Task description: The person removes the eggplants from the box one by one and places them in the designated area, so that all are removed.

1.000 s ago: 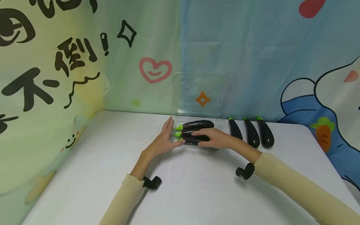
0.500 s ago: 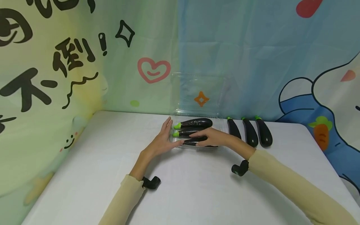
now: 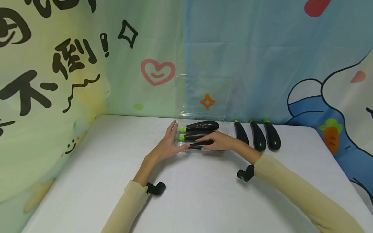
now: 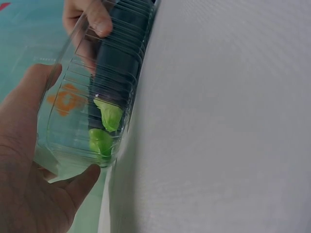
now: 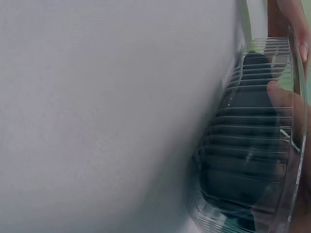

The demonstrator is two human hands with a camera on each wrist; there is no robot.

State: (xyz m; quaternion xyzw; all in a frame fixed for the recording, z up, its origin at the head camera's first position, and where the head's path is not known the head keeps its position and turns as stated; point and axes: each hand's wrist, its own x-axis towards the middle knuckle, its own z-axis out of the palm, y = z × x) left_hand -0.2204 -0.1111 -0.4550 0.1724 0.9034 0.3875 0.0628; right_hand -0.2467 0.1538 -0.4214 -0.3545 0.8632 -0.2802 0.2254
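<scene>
Front eggplant (image 3: 198,145), in clear box (image 3: 227,127); right hand (image 3: 218,141) gripping.
Long axis left to right, stem end toward the left hand (image 3: 167,145), which rests, fingers extended, against the box's left end; right hand nearer, thumb and fingers round the body.

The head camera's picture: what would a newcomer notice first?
Probably the glossy dark eggplants, most showing green tops: three in a clear, open box, with the left grip at its left end and the right grip on the nearest one, and three more on the white table to its right. Then perhaps the cartoon backdrop behind, with bold black lettering at left and a smiling heart left of the raised lid.
</scene>
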